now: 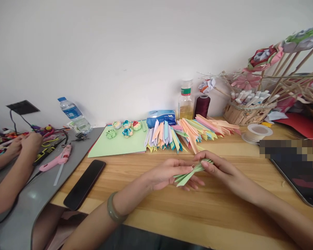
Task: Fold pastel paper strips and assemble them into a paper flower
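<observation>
Holds a fanned bundle of folded green paper (185,178) between both hands, just above the wooden table (146,208). Grips its far end with closed fingers of the right hand (220,168); touches near its narrow middle with the left hand (163,173), with lower fingers spread; cannot tell whether pinching there. Best keep the waist tight and the folds aligned, without crushing the flared end. Beyond: piled folded paper strips (167,135), a blue packet (159,119), a green-labelled bottle (185,106). Cannot read any brand.
</observation>
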Demonstrator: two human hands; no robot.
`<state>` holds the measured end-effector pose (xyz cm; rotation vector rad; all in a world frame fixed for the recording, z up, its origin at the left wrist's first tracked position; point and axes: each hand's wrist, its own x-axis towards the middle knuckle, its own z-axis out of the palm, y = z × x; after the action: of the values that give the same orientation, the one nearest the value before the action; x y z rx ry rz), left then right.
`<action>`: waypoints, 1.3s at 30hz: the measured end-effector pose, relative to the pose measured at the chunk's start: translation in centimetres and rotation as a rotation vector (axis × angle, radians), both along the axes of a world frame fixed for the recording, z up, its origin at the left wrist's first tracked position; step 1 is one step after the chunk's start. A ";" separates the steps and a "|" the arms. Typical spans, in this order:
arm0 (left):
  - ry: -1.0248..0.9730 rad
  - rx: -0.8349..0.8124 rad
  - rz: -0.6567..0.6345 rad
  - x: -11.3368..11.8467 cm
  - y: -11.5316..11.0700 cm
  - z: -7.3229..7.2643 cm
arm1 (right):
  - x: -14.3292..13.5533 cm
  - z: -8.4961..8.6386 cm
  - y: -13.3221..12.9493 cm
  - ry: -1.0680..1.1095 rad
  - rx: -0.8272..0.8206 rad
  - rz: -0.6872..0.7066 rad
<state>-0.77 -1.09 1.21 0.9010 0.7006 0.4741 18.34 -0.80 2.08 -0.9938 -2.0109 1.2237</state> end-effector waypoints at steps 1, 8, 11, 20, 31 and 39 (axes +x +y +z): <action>0.027 0.013 -0.014 -0.1 0.0 0.1 | 0.2 -0.1 0.2 0.007 0.006 -0.050; 0.081 0.137 0.210 0.3 0.0 -0.3 | 0.2 -2.1 0.8 -0.014 0.307 -0.209; 0.104 0.193 0.245 0.7 0.0 -0.4 | -0.1 -2.6 0.4 -0.136 0.483 -0.104; 0.176 0.232 0.218 1.2 -0.3 -0.1 | -0.7 -2.7 0.0 -0.188 0.467 -0.056; 0.138 0.229 0.192 0.7 -0.1 -0.1 | 0.0 -2.3 -0.2 -0.138 0.387 -0.026; 0.254 0.327 0.305 0.3 0.7 -1.4 | 0.1 -2.8 0.2 -0.156 0.413 -0.002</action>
<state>-0.45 -0.44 -0.15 1.1806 1.0187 0.7691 18.48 -0.64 -0.72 -0.9030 -2.2581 0.7012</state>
